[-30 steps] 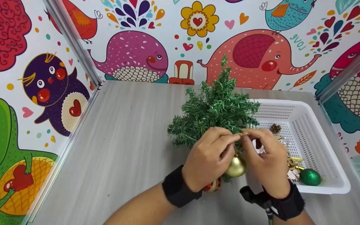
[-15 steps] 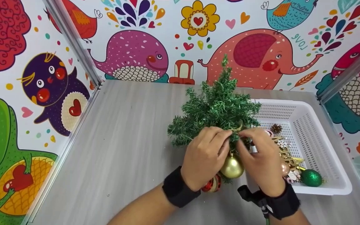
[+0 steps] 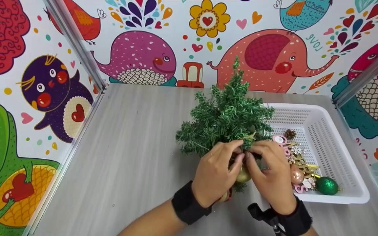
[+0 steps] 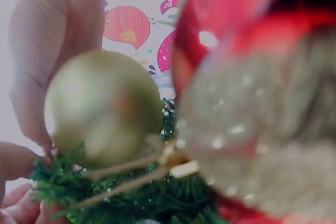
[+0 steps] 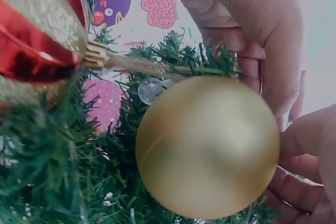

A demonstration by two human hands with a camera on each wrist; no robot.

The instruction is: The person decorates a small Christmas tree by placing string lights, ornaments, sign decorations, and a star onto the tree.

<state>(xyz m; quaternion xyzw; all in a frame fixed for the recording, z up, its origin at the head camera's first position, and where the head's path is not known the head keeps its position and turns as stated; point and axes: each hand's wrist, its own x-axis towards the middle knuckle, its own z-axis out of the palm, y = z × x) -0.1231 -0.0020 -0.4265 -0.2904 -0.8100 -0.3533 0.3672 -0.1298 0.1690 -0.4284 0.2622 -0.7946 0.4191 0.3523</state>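
A small green artificial Christmas tree (image 3: 226, 118) stands on the table. My left hand (image 3: 216, 173) and right hand (image 3: 271, 177) meet at a front branch, fingertips pinching close together around the gold ball's string, which they mostly hide. Part of a gold string (image 3: 250, 137) lies over the branch above the fingers. The matte gold ball (image 5: 207, 148) hangs just beneath, partly covered by the hands in the head view. A red and gold striped ball (image 4: 241, 98) hangs lower by its own string, close to the left wrist camera.
At the right, a white plastic basket (image 3: 349, 177) holds a green glitter ball (image 3: 326, 186), a rose-gold ball (image 3: 296, 175), a pine cone (image 3: 289, 134) and several small ornaments. Behind the grey table (image 3: 126, 137) stand walls printed with cartoon animals.
Both hands have moved down from above the branch, where they pulled at the gold string, to its underside. The string now lies over the branch. The gold ball has shifted slightly left.
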